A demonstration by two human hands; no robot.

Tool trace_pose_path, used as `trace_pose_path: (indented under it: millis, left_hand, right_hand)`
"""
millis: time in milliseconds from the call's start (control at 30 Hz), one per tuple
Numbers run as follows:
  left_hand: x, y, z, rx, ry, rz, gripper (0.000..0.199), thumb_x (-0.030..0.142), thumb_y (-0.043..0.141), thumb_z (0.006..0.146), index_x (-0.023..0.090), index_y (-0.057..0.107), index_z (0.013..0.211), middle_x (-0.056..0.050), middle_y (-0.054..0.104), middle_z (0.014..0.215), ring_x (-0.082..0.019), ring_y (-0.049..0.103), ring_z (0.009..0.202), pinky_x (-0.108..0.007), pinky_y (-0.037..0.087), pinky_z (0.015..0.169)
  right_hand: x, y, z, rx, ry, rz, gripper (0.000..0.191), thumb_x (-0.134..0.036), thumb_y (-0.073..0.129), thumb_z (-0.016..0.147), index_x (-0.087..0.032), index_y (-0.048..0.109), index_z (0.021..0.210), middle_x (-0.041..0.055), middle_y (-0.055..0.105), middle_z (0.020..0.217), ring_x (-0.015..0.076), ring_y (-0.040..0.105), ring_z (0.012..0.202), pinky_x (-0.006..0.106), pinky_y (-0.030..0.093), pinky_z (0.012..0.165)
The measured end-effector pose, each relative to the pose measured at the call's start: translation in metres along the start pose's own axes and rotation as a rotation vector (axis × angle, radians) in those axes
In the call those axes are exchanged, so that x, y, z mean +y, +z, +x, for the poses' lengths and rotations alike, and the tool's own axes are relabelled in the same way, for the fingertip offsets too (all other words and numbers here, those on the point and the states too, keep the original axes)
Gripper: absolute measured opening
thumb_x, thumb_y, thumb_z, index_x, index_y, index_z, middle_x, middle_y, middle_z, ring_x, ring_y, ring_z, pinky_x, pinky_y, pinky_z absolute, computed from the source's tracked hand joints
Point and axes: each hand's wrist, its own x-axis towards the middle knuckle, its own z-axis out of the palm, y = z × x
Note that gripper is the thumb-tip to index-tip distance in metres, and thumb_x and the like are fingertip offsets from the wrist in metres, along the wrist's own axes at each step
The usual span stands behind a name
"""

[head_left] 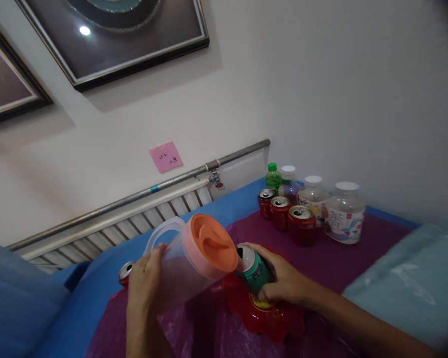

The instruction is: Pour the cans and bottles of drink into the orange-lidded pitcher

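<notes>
My left hand (145,281) is wrapped round the translucent pitcher (175,268), which has an orange lid (212,242) and is tilted to the right. My right hand (281,278) grips a green can (256,273) with an open top, leaning toward the pitcher. The can's mouth is close beside the lid's edge; whether they touch or any liquid flows, I cannot tell. Under the can lies a red scalloped dish (261,323) with a yellow pattern at its middle, partly hidden by my right hand.
Red cans (301,226) and bottles with white or green caps (345,214) stand at the back right. Another can (125,272) sits behind my left wrist. Purple sheeting (328,258) covers part of the blue table (100,283). A radiator (123,231) runs along the wall.
</notes>
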Motion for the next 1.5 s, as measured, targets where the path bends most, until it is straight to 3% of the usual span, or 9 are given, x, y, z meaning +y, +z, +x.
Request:
trace_pose_path:
  millis: [200,400,600,800,967,1133,1500]
  left_hand:
    - [0.001,-0.004,-0.001,-0.092,-0.090,-0.014,0.037,0.044,0.048,0.081,0.022,0.077,0.087,-0.007,0.076,0.103,-0.032,0.064,0.109,-0.041,0.044,0.098]
    - [0.005,-0.007,-0.001,-0.073,-0.091,0.060,0.041,0.043,0.042,0.083,0.023,0.077,0.092,-0.010,0.074,0.112,-0.032,0.060,0.116,-0.042,0.038,0.103]
    - [0.016,-0.013,-0.007,-0.094,-0.096,0.186,0.052,0.048,0.036,0.084,0.021,0.076,0.101,-0.015,0.073,0.110,-0.034,0.060,0.112,-0.042,0.040,0.096]
    - [0.024,-0.014,-0.012,-0.083,-0.128,0.165,0.048,0.047,0.038,0.085,0.022,0.076,0.100,-0.012,0.074,0.108,-0.032,0.061,0.109,-0.038,0.043,0.091]
    - [0.026,-0.017,-0.015,-0.061,-0.133,0.178,0.045,0.041,0.040,0.086,0.020,0.076,0.102,-0.013,0.072,0.114,-0.032,0.060,0.113,-0.040,0.043,0.095]
    - [0.028,-0.020,-0.016,-0.051,-0.155,0.209,0.047,0.047,0.040,0.086,0.019,0.076,0.100,-0.014,0.073,0.106,-0.034,0.062,0.108,-0.042,0.045,0.093]
    - [0.030,-0.021,-0.016,-0.065,-0.161,0.249,0.053,0.051,0.039,0.084,0.019,0.075,0.105,-0.015,0.071,0.113,-0.034,0.061,0.112,-0.041,0.044,0.095]
  right_hand:
    - [0.002,0.001,0.000,-0.014,-0.016,-0.064,0.090,-0.016,0.069,0.051,-0.020,0.048,0.138,0.0081,0.061,0.129,0.0313,0.058,0.117,0.045,0.046,0.100]
    - [-0.006,0.001,-0.003,-0.029,-0.013,-0.088,0.085,-0.014,0.069,0.052,-0.022,0.050,0.135,0.0062,0.063,0.124,0.0296,0.061,0.111,0.042,0.049,0.096]
    - [-0.009,0.002,-0.003,-0.036,0.014,-0.074,0.087,-0.010,0.070,0.050,-0.021,0.051,0.134,0.0051,0.063,0.122,0.0291,0.060,0.110,0.039,0.050,0.094]
    - [-0.009,0.001,-0.002,-0.070,-0.006,-0.076,0.084,-0.010,0.070,0.050,-0.021,0.052,0.132,0.0040,0.064,0.119,0.0275,0.060,0.106,0.037,0.050,0.090]
    - [-0.004,0.000,0.000,-0.092,-0.013,-0.092,0.087,-0.012,0.074,0.050,-0.020,0.051,0.134,0.0048,0.063,0.120,0.0276,0.060,0.107,0.037,0.049,0.091]
    - [0.001,0.000,0.001,-0.108,-0.038,-0.057,0.088,-0.013,0.074,0.050,-0.021,0.050,0.134,0.0045,0.063,0.122,0.0276,0.060,0.108,0.037,0.050,0.090]
    - [-0.001,0.001,-0.001,-0.114,-0.041,-0.099,0.087,-0.009,0.071,0.052,-0.023,0.050,0.136,0.0053,0.061,0.127,0.0295,0.059,0.113,0.042,0.049,0.097]
